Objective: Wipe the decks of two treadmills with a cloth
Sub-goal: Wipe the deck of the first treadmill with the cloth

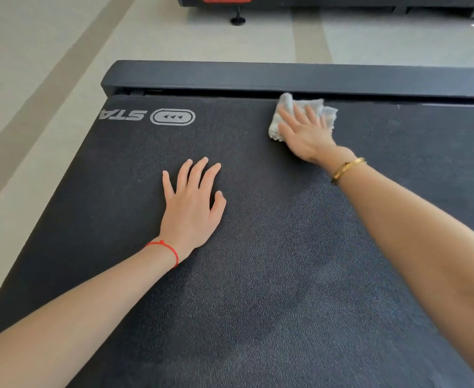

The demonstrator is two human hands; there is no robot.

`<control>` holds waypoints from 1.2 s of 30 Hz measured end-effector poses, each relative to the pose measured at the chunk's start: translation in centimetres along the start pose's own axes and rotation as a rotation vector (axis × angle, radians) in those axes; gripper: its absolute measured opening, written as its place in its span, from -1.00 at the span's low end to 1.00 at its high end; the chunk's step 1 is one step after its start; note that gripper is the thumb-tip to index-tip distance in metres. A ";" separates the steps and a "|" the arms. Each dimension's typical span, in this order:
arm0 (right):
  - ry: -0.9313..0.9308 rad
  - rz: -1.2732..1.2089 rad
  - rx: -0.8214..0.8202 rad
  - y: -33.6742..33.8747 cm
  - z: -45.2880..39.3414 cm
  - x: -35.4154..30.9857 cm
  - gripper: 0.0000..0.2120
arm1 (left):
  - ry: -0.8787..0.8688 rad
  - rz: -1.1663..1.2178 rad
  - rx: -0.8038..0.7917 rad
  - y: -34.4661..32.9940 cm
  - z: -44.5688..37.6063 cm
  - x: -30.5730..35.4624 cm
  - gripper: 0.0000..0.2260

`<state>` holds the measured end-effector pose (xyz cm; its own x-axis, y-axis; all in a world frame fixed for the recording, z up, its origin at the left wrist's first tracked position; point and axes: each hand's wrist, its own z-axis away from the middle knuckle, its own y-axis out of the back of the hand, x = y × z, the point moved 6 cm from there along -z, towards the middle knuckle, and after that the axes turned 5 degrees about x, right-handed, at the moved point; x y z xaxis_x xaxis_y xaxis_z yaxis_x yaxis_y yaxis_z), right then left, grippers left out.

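Observation:
A dark textured treadmill deck [258,275] fills most of the view, with a white arrow logo [172,117] printed near its far left corner. A crumpled pale grey cloth [279,130] lies on the deck close to the black side rail [286,77]. My right hand [305,133], with a gold bracelet on the wrist, presses flat on the cloth with its fingers spread. My left hand [192,203], a red string around its wrist, rests flat on the bare deck with fingers apart and holds nothing. Part of the cloth is hidden under my right palm.
Beyond the rail is a pale tiled floor [62,51] with beige stripes. A second treadmill [314,1] with a red label stands at the top edge, its black foot [238,19] on the floor.

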<state>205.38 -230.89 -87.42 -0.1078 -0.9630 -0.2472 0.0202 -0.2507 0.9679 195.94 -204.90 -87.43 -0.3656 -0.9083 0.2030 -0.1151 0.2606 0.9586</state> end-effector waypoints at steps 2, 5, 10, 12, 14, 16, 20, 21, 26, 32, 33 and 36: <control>0.145 0.013 0.000 -0.7 3.5 -2.6 -0.48 | 0.003 0.011 0.010 0.0 0.0 0.0 -0.54; 0.393 0.028 -0.035 -1.7 9.6 -5.0 -0.45 | 0.018 0.030 0.017 0.2 0.2 0.2 -0.54; 0.256 -0.010 0.042 -0.1 9.8 -0.3 -0.47 | 0.048 0.030 -0.002 1.0 1.2 0.1 -0.56; 0.120 0.006 0.060 0.1 9.1 1.1 -0.46 | 0.046 0.038 -0.027 1.3 2.2 -0.2 -0.55; 0.067 0.016 0.061 -0.4 9.3 0.5 -0.47 | 0.028 0.037 -0.044 1.5 3.3 -0.6 -0.55; 0.104 0.012 0.038 -0.9 10.8 -1.4 -0.48 | 0.013 0.037 -0.055 1.8 4.5 -1.0 -0.54; 0.357 0.028 0.007 -1.9 17.9 -6.6 -0.49 | 0.021 0.063 -0.034 2.3 6.1 -2.1 -0.56; 0.421 0.046 -0.001 -2.2 20.2 -7.9 -0.49 | 0.027 0.070 -0.023 2.3 6.5 -2.4 -0.56; 0.639 0.000 -0.142 -4.5 30.1 -13.6 -0.52 | 0.028 0.093 0.018 2.4 7.8 -2.7 -0.57; 0.619 0.023 -0.095 -4.1 29.3 -12.9 -0.48 | 0.042 0.072 0.016 2.6 7.9 -2.5 -0.56; 0.543 0.049 -0.069 -3.7 28.1 -12.3 -0.48 | 0.041 0.069 0.016 2.6 8.0 -2.4 -0.56; 0.413 0.021 -0.046 -3.7 27.1 -12.3 -0.49 | 0.041 0.068 0.025 2.6 8.0 -2.3 -0.56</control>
<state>179.71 -215.38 -86.74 0.3007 -0.9245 -0.2343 0.0635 -0.2257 0.9721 189.10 -199.53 -87.01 -0.3358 -0.9006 0.2760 -0.1145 0.3299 0.9371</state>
